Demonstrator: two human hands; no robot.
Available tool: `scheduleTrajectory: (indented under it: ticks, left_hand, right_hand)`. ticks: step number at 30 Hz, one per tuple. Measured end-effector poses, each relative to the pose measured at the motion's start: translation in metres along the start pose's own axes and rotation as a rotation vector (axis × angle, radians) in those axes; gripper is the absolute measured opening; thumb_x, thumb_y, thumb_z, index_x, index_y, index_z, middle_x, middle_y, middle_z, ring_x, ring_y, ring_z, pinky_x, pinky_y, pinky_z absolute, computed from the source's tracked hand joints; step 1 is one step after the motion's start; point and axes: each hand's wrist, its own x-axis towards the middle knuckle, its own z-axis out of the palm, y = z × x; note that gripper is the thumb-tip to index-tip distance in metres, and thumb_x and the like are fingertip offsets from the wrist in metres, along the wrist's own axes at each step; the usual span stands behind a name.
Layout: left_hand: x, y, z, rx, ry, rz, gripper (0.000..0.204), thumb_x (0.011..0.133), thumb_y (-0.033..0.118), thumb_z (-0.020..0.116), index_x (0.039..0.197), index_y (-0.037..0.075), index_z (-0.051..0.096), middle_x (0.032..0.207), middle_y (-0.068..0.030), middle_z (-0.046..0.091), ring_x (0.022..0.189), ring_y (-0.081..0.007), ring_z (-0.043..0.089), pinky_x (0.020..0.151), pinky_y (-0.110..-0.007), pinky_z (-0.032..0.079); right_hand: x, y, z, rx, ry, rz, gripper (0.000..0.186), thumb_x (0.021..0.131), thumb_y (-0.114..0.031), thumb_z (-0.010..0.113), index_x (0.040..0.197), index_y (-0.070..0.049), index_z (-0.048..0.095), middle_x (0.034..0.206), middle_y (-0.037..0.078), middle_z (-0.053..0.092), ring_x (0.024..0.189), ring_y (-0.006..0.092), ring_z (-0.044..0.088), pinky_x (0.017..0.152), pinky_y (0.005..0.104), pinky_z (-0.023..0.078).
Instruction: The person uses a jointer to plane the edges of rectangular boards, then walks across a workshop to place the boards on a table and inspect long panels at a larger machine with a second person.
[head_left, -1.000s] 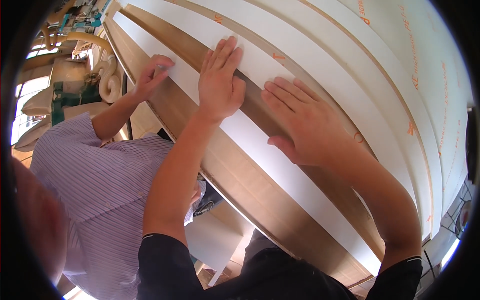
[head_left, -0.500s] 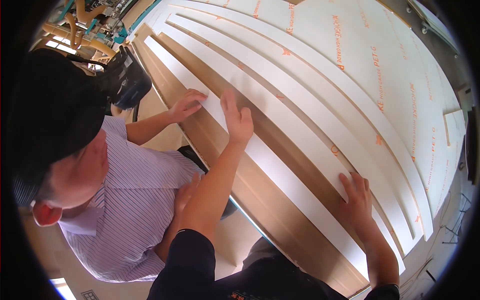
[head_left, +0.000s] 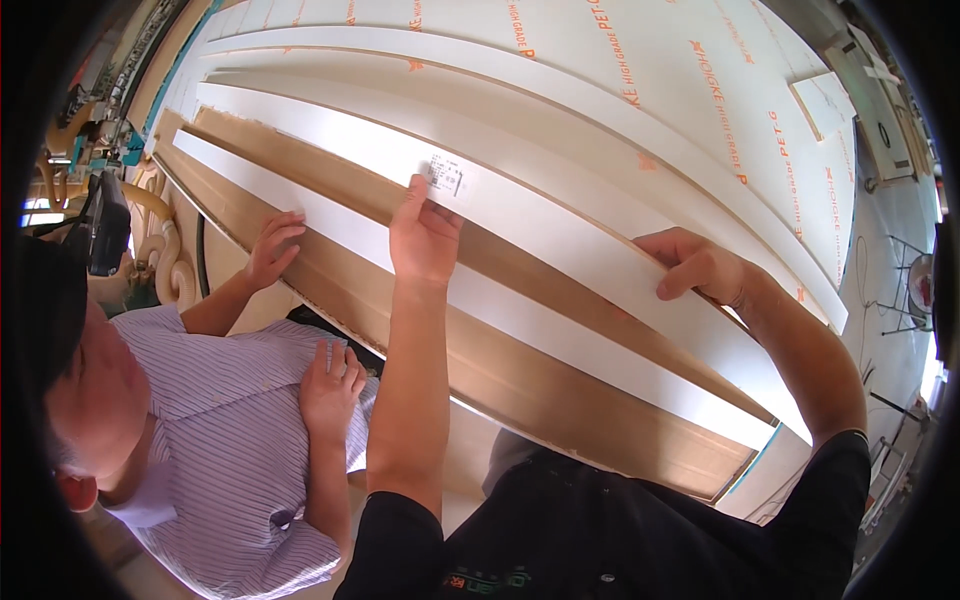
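A long white panel strip (head_left: 560,220) with a brown edge lies slightly tilted in both my hands. My left hand (head_left: 425,240) pinches its near edge, thumb on the white face and fingers underneath, just beside a printed label (head_left: 446,177). Toward the right end, my right hand (head_left: 700,268) grips the same strip across its far edge, thumb on top. A second white strip (head_left: 530,312) lies nearer to me, touched by neither of my hands. Brown board (head_left: 560,405) shows below and between the strips.
Another white strip (head_left: 505,68) lies farther back on a large white sheet (head_left: 690,110) with orange print. A co-worker in a striped shirt (head_left: 220,400) stands at my left, one hand (head_left: 275,248) at the nearer strip. A small white offcut (head_left: 822,105) sits far right.
My left hand has moved from above the nearer strip onto the labelled one. My right hand now grips that strip's far edge, and the strip is tilted. The view has turned.
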Motion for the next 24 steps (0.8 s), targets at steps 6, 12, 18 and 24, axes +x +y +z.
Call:
scheduleTrajectory:
  ticks: [6,12,18,24]
  left_hand:
    - [0.003,-0.008,-0.008,0.041,0.072,-0.005,0.015,0.102,0.012,0.058,0.111,0.003,0.065,0.107,-0.0035,0.071,0.099,-0.0140,0.068,0.082,-0.028,0.054]
    - [0.001,-0.015,-0.018,0.107,0.105,-0.015,0.013,0.101,0.014,0.058,0.108,0.005,0.064,0.105,-0.0032,0.072,0.095,-0.0145,0.068,0.080,-0.029,0.053]
    - [-0.001,-0.015,-0.020,0.115,0.100,-0.034,0.023,0.103,0.017,0.055,0.120,0.002,0.061,0.116,-0.0067,0.069,0.108,-0.0218,0.067,0.096,-0.039,0.052]
    - [0.000,-0.016,-0.021,0.096,0.083,-0.055,0.025,0.104,0.018,0.053,0.120,0.001,0.061,0.116,-0.0076,0.070,0.107,-0.0217,0.067,0.095,-0.038,0.052]
  right_hand:
    - [0.008,0.017,-0.008,-0.012,-0.011,-0.008,0.068,0.064,-0.001,0.059,0.132,0.005,0.061,0.112,0.011,0.070,0.105,0.0192,0.061,0.096,0.0308,0.047]
    - [0.019,0.026,-0.011,0.046,0.008,0.052,0.068,0.056,-0.003,0.058,0.124,0.004,0.067,0.110,0.011,0.073,0.106,0.0203,0.063,0.099,0.0311,0.045]
    - [0.025,0.030,-0.016,0.130,-0.012,0.058,0.064,0.054,-0.007,0.058,0.116,0.003,0.069,0.105,0.012,0.074,0.102,0.0219,0.065,0.100,0.0318,0.043]
    - [0.031,0.037,-0.021,0.190,-0.074,0.011,0.075,0.054,-0.005,0.062,0.127,0.010,0.062,0.111,0.025,0.072,0.097,0.0363,0.074,0.095,0.0444,0.056]
